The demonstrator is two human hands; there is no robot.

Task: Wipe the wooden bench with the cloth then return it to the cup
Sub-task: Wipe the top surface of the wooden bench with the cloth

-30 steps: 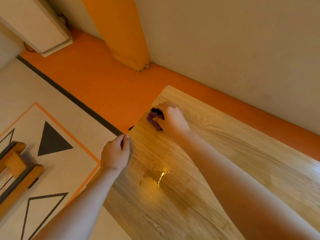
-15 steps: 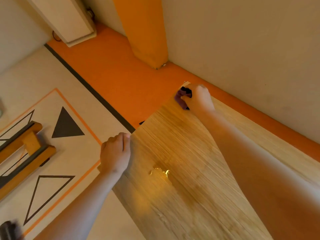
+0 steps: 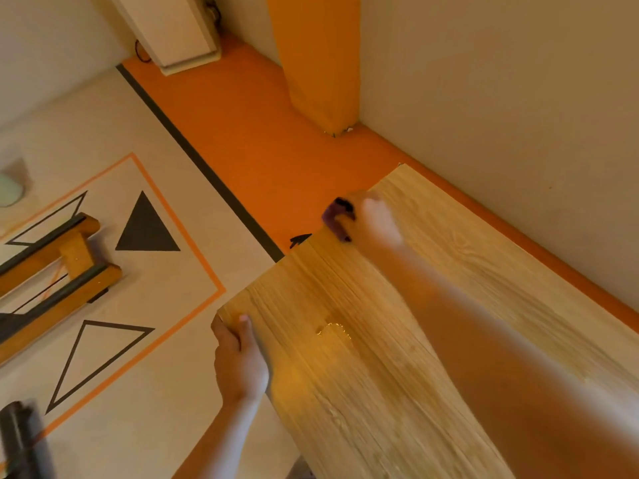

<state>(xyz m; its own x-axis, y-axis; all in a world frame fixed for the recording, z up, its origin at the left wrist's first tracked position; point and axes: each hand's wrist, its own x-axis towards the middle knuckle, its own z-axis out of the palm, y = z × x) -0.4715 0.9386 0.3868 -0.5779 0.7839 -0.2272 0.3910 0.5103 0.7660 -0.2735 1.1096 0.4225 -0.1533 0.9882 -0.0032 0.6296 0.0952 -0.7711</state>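
The wooden bench [image 3: 397, 357] runs from the centre to the lower right, with a small shiny wet patch [image 3: 333, 330] near its left end. My right hand [image 3: 375, 219] presses a dark purple cloth [image 3: 337, 217] onto the bench's far left end edge; the hand is blurred. At the bench's near left corner my left hand [image 3: 238, 361] grips the edge, thumb on top. No cup is clearly in view.
An orange floor strip [image 3: 262, 150] and an orange pillar [image 3: 318, 63] lie beyond the bench, a pale wall [image 3: 501, 98] to its right. Wooden rails [image 3: 58, 267] rest on the patterned floor at left. A dark object [image 3: 17, 440] sits at the bottom left.
My right hand with the cloth slid from the bench's far corner back toward me along the end edge. My left hand shifted along the near edge to the corner.
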